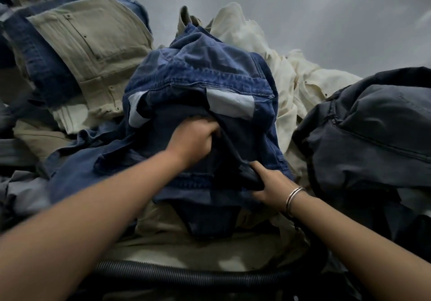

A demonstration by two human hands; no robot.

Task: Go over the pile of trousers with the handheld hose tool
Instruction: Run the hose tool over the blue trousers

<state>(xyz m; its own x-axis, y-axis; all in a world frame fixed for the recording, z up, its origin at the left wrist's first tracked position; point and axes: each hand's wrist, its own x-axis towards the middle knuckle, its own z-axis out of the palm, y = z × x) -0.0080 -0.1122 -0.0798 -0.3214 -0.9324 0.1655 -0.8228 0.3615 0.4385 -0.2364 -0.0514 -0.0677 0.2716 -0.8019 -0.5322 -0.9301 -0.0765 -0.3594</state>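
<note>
Blue denim trousers (pixel 200 72) lie turned inside out on top of the pile, pale pocket linings showing. My left hand (pixel 198 137) is closed on a fold of this denim near the waistband opening. My right hand (pixel 268 184), with thin bangles on the wrist, grips the black hose tool (pixel 250 177). The tool's thin dark nozzle runs up and left into the trousers, its tip hidden in the fabric by my left hand. The black ribbed hose (pixel 186 271) curves across the bottom of the view.
Khaki trousers (pixel 93 44) and more denim are stacked at the left. Cream trousers (pixel 291 76) lie behind, dark grey trousers (pixel 373 125) at the right. A grey wall (pixel 303 9) rises behind the pile.
</note>
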